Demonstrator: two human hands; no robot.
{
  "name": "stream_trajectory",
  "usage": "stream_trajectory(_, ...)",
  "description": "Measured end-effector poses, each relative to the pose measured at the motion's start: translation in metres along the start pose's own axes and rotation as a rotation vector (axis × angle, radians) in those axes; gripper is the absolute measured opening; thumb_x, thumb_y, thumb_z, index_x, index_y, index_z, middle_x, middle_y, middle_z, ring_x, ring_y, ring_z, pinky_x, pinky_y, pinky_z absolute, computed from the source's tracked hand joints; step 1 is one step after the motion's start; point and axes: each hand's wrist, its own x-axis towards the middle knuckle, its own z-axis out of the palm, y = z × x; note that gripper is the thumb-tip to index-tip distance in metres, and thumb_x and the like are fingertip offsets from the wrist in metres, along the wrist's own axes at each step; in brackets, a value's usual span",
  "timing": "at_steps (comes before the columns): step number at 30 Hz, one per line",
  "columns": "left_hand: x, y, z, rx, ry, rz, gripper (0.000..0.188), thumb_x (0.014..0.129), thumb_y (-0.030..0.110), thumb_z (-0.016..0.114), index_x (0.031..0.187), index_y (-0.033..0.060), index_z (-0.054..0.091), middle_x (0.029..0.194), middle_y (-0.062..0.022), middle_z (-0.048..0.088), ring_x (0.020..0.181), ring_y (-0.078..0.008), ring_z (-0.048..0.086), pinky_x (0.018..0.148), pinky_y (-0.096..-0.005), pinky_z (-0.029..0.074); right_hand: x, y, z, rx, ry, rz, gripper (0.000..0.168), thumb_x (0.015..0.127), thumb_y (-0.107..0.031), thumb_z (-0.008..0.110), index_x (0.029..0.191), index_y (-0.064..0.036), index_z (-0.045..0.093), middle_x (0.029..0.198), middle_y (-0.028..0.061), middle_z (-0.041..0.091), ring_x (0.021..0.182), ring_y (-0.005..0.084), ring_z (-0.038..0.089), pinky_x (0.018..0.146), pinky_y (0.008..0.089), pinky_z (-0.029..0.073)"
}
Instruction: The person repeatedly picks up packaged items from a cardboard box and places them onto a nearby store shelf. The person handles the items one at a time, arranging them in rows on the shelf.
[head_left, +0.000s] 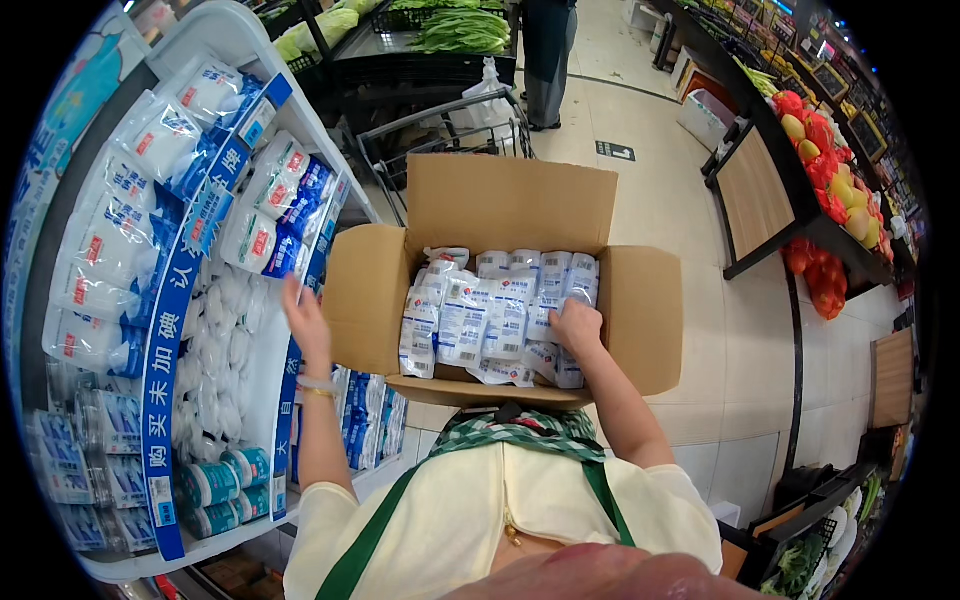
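Observation:
An open cardboard box (643, 322) stands before me, its flaps spread outward, holding several white and blue plastic packets (463, 319). My right hand (577, 327) is inside the box at its right side, fingers curled over a packet (553, 281); whether they grip it is unclear. My left hand (306, 319) is slightly blurred, held with fingers raised at the front edge of the display shelf, left of the box. Nothing shows in it. Beside it on the shelf lie white and blue salt bags (259, 238), with a pile of white packets (225, 345) just below them.
The white display shelf (266, 64) with blue edge strips runs along my left, bearing more bags and teal-labelled tubs (214, 484). Beyond the box are a shopping cart (442, 120) and a standing person (550, 64). A fruit stand (757, 199) is at the right.

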Motion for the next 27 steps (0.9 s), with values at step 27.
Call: stream_trajectory(27,-0.142,0.098,0.102,-0.129,-0.807,0.524,0.071,0.067,0.01,0.069,0.129,0.0063,0.034,0.132,-0.0186,0.035,0.12,-0.0363,0.037,0.098,-0.0394,0.033,-0.074,-0.079,-0.104,1.862,-0.606,0.129,0.028,0.084,-0.02,0.044,0.098,0.002,0.054,0.079,0.0055,0.057,0.067,0.0119,0.053,0.06,0.0237,0.042)
